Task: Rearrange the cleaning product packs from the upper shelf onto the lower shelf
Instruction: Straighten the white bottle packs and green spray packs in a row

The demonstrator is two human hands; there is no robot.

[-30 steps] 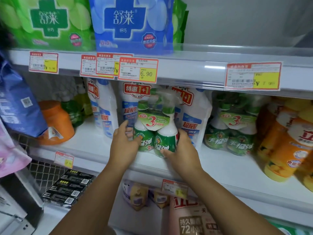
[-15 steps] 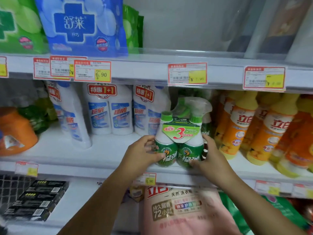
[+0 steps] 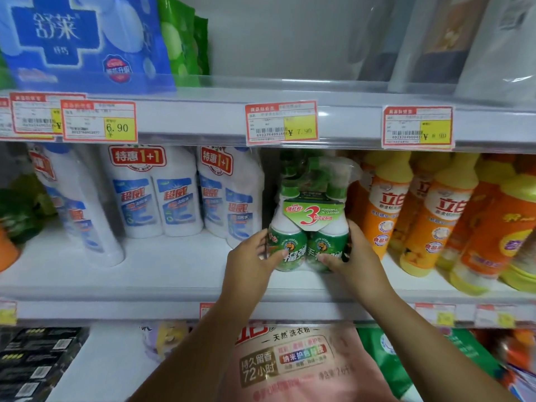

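Observation:
A shrink-wrapped twin pack of green and white spray bottles [image 3: 311, 219] with a red "3" label stands on the middle shelf [image 3: 162, 274], between the white and blue bottle packs and the orange bottles. My left hand [image 3: 252, 259] grips its left side and my right hand [image 3: 352, 256] grips its right side, thumbs across the green labels. The pack's base rests near the shelf's front. More green spray tops show behind it, partly hidden.
White and blue "1+1" bottle packs [image 3: 153, 192] stand to the left, orange bottles [image 3: 426, 216] to the right. The top shelf holds blue and green packs [image 3: 84, 39]. Below lie a pink detergent bag [image 3: 290, 367] and black boxes [image 3: 32, 364].
Both hands have carried the green twin pack rightward along the middle shelf, from in front of the white bottles to beside the orange bottles. The view shifted right too.

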